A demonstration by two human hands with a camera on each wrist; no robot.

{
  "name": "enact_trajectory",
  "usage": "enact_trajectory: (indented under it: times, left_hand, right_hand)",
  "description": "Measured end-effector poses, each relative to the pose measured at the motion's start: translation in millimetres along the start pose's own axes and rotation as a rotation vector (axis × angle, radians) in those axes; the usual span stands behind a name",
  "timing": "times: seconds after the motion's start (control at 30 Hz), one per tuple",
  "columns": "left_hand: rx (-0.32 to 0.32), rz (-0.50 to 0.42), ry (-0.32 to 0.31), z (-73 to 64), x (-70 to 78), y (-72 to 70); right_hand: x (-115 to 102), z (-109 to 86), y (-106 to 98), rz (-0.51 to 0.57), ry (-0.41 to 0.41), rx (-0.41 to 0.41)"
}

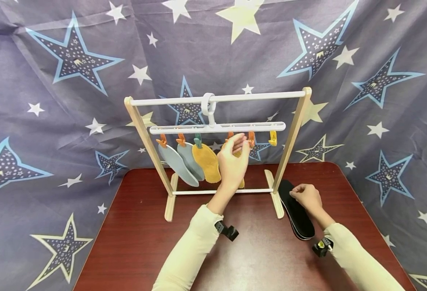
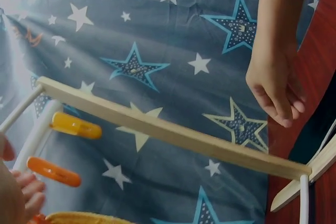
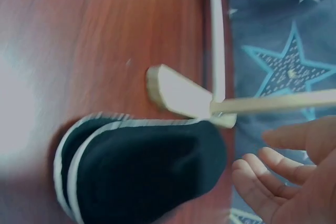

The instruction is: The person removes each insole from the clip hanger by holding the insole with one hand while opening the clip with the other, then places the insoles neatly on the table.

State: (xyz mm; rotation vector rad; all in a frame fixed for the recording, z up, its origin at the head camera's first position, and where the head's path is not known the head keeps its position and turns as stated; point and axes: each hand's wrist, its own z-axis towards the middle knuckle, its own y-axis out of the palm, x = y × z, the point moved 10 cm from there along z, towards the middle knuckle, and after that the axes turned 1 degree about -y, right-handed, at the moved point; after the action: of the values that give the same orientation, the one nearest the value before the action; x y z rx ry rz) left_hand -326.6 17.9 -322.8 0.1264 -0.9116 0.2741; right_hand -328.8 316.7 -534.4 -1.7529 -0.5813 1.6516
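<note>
My left hand (image 1: 233,159) is raised at the hanger, its loosely bent fingers right beside an orange clip (image 2: 54,171) and no object seen in its grasp. Partly behind it hangs a yellow insole (image 2: 86,217). To its left another yellow insole (image 1: 207,162) hangs from a green clip (image 1: 198,140), beside two grey-blue insoles (image 1: 177,165) on orange clips. My right hand (image 1: 308,198) hovers over black insoles (image 1: 298,216) with white edges, stacked on the table. Thumb and fingers stand apart at the insoles' far end in the right wrist view.
A white hanger (image 1: 249,127) hooks over the top bar of a wooden stand (image 1: 295,133). A yellow clip (image 1: 273,138) dangles bare at its right end. The stand's right foot (image 1: 274,198) lies beside the black insoles. A star-patterned curtain (image 1: 89,121) surrounds the red-brown table (image 1: 133,242).
</note>
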Motion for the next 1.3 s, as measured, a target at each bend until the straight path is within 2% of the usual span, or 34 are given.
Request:
enact_trajectory:
  times: [0.07,0.17,0.23,0.3,0.4,0.5,0.67,0.73,0.9,1.07,1.3]
  left_hand:
    - [0.096,-0.012,0.020,-0.7,2.9,-15.3]
    - [0.225,-0.009,0.018,-1.5,1.5,-38.2]
    - [0.268,-0.005,0.000,-0.7,-2.7,-49.2]
    - [0.266,-0.009,-0.032,1.4,-9.8,-55.6]
    - [0.194,-0.034,-0.083,5.1,-20.5,-57.3]
    - [0.087,-0.064,-0.136,8.4,-29.2,-53.3]
    - [-0.102,-0.128,-0.215,14.7,-39.6,-40.8]
    - [-0.170,-0.159,-0.243,17.2,-43.6,-35.4]
    - [-0.309,-0.223,-0.300,22.3,-51.4,-25.1]
    - [-0.391,-0.241,-0.335,25.8,-55.9,-21.0]
    - [-0.425,-0.255,-0.346,28.4,-62.4,-19.0]
  right_hand:
    - [-12.2,-1.4,-0.2,0.042,-0.031,0.013]
    - [-30.2,-3.4,1.1,0.099,-0.073,0.021]
    - [-42.2,-4.1,2.7,0.134,-0.101,0.027]
    - [-54.5,-4.8,5.1,0.182,-0.138,0.028]
    - [-75.1,-7.0,6.5,0.271,-0.201,0.041]
    - [-98.2,-9.9,7.4,0.378,-0.284,0.036]
    - [-132.6,-11.6,14.6,0.531,-0.387,-0.038]
    - [-143.2,-11.4,17.8,0.549,-0.402,-0.060]
    - [-162.3,-12.1,24.5,0.506,-0.427,-0.092]
    - [-173.3,-10.1,30.3,0.501,-0.445,-0.103]
    - [-201.6,-17.2,22.6,0.566,-0.445,-0.105]
